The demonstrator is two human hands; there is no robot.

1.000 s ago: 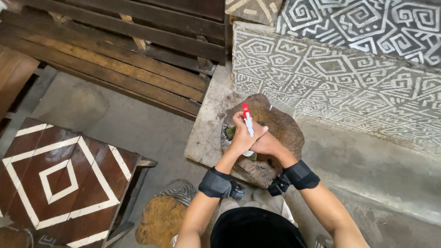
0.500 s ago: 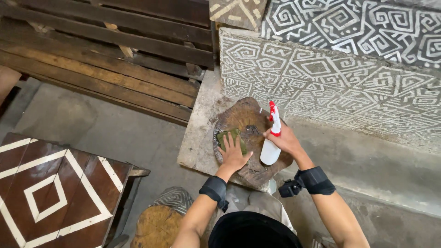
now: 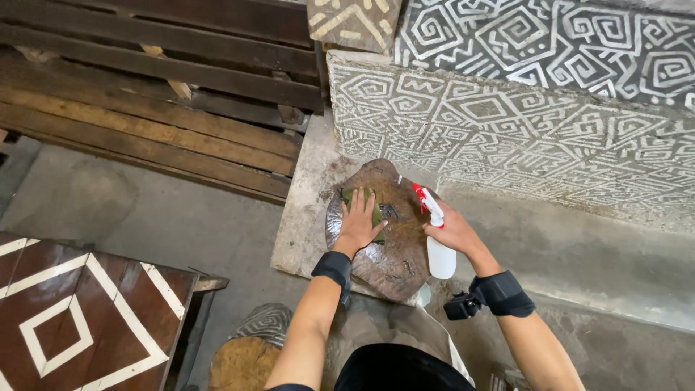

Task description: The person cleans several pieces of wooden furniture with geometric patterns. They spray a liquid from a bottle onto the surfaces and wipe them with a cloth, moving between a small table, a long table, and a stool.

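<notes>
Wooden slab (image 3: 387, 239) | left hand (image 3: 360, 224) flat, pressing green cloth (image 3: 362, 203) | right hand (image 3: 452, 233) clenched around spray bottle (image 3: 436, 242) | risk: overspray could wet patterned panel (image 3: 521, 137).

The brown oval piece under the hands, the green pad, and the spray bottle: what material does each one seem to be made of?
The brown oval piece looks like carved wood, with irregular edges and a wet or polished gloss. The green pad under the left hand seems a soft scouring pad or cloth; most is hidden. The spray bottle in the right hand looks like smooth white plastic with a red trigger.
</notes>
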